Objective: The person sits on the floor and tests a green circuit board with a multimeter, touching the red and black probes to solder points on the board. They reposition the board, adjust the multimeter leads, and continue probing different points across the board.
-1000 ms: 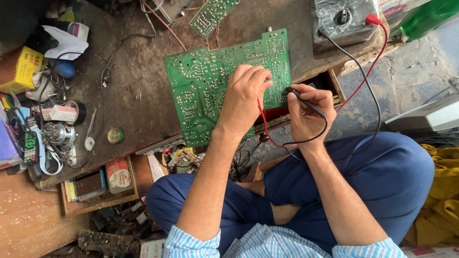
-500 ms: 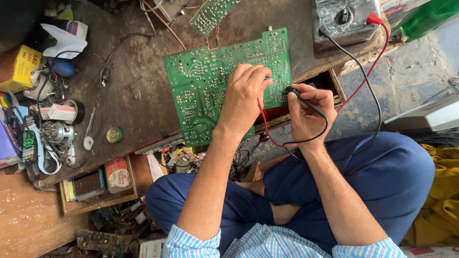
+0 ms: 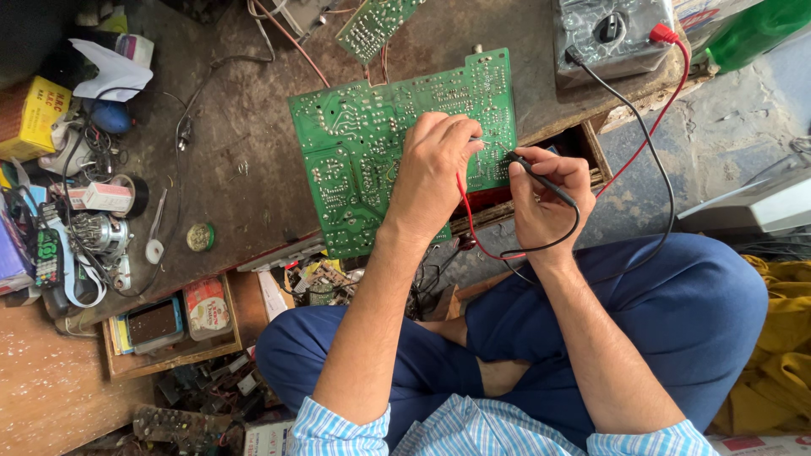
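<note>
Head view: cluttered brown workbench [image 3: 236, 152], concrete floor [image 3: 718, 143].

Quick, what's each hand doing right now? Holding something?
Left hand: closed on the red probe, resting on the green circuit board.
Right hand: closed on the black probe.

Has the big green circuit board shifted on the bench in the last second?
No. The green circuit board keeps the same place and tilt against the meter and the bench edge, with the left hand resting on it.
</note>
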A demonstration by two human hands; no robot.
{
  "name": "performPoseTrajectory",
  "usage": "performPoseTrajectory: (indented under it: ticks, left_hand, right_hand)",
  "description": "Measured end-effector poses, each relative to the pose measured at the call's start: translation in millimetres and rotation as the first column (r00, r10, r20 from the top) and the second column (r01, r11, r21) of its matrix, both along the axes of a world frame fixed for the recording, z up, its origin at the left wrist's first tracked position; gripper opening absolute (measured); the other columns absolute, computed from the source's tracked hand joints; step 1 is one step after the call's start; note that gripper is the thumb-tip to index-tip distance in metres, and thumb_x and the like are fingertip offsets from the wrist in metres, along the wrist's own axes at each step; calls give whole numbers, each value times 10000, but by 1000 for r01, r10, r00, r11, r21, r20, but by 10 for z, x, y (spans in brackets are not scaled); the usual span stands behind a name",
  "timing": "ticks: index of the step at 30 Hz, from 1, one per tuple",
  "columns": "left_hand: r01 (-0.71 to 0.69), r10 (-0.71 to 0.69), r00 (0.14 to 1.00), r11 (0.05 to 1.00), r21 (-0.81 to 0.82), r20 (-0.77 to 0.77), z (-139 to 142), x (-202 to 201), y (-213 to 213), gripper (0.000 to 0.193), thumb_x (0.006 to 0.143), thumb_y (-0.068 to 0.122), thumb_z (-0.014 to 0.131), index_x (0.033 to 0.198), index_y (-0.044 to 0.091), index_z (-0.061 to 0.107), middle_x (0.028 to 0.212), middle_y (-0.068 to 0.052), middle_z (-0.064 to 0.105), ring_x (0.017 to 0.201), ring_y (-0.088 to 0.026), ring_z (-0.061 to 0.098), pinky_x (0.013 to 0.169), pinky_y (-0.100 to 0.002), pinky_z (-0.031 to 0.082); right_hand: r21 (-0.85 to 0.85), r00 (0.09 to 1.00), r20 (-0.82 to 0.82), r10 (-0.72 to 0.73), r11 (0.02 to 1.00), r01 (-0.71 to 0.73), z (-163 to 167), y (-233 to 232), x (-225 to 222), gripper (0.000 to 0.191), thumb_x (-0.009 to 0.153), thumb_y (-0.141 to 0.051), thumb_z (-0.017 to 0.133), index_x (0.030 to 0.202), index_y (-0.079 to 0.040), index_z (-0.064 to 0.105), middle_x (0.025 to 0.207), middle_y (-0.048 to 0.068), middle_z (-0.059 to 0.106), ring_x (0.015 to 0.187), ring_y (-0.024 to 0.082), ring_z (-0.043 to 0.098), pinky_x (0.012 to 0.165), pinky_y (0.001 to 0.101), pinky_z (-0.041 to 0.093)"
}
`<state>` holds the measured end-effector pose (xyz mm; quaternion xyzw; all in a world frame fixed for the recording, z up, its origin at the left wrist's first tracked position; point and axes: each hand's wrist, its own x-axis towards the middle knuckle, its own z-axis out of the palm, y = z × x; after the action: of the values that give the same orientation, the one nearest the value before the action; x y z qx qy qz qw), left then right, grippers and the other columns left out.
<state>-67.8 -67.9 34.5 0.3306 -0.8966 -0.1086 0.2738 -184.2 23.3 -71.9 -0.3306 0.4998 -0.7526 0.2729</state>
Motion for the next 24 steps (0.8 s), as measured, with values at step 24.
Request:
performPoseTrajectory:
  ticks: [24]
  left_hand:
    - [7, -7, 1000, 1000, -2, 7, -53, 24, 21, 171, 919, 80, 752, 1044, 41, 642, 1065, -67, 717, 1076, -286, 629, 940, -417, 497]
  right_hand:
    - [-3, 1000, -6, -6, 1000, 6, -61, 25, 24, 250, 1037, 61, 703, 1090, -4, 468, 1209, 210, 713, 1087, 154, 710, 874, 267, 639]
